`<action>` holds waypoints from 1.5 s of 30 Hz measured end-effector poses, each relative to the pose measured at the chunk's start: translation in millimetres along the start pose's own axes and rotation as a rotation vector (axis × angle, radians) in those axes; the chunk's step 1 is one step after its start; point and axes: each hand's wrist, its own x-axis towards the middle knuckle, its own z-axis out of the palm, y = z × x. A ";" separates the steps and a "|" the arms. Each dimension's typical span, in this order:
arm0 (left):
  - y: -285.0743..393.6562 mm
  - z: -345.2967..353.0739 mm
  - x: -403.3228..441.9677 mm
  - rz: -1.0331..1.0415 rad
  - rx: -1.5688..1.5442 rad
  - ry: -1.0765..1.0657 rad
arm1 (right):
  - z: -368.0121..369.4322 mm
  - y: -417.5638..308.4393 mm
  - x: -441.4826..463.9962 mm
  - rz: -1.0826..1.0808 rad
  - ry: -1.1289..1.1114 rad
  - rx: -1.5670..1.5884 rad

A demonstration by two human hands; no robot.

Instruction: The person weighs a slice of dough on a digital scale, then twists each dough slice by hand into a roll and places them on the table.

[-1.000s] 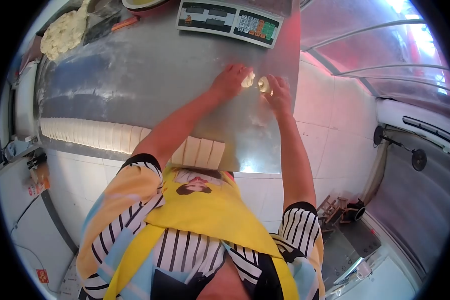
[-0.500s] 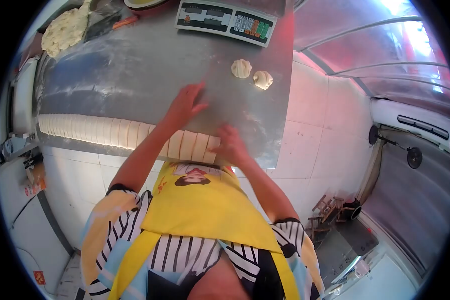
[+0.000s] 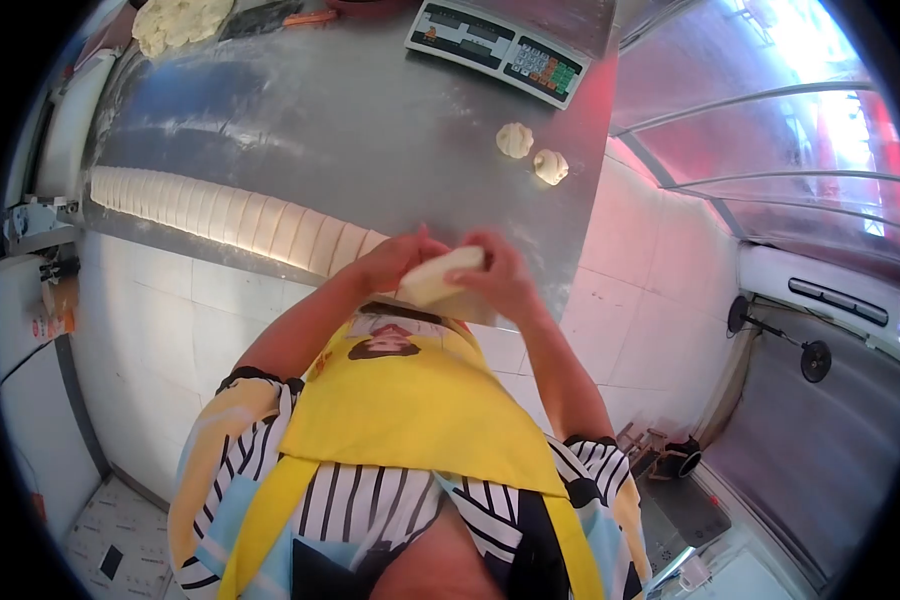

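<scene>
A pale cut piece of dough (image 3: 438,280) is lifted at the front edge of the metal table, between my two hands. My right hand (image 3: 500,275) grips its right end, thumb on the near face and fingers behind. My left hand (image 3: 398,262) is closed at its left end, its fingertips partly hidden behind the piece and slightly blurred. A long roll of dough (image 3: 240,218), sliced into several strips, lies along the table's front edge to the left, running under my left wrist. Two shaped dough twists (image 3: 515,140) sit farther back on the right.
A digital scale (image 3: 500,48) stands at the back of the floured metal table (image 3: 320,110). A large dough mass (image 3: 178,22) lies at the back left, near a red-handled tool (image 3: 310,18). The table's right edge drops to a tiled floor (image 3: 620,270).
My right hand has picked up the end piece of the sliced roll. My left hand has come down and right to meet it. The camera view has shifted.
</scene>
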 end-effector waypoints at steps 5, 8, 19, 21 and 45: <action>7.5 13.5 16.8 0.050 -0.502 0.062 | -17.5 6.3 11.1 0.111 0.147 0.186; 8.6 16.2 17.6 0.126 -0.230 0.095 | -12.8 15.2 13.2 0.164 0.191 0.327; 27.4 2.4 29.1 -0.179 -0.336 0.240 | -9.1 4.9 14.0 -0.527 0.190 -0.539; 26.3 -1.6 29.4 -0.292 -0.455 0.156 | -18.1 3.0 14.4 -0.631 0.191 -0.710; 1.4 19.9 47.4 0.509 1.132 0.305 | -21.3 41.7 78.7 0.159 0.222 0.300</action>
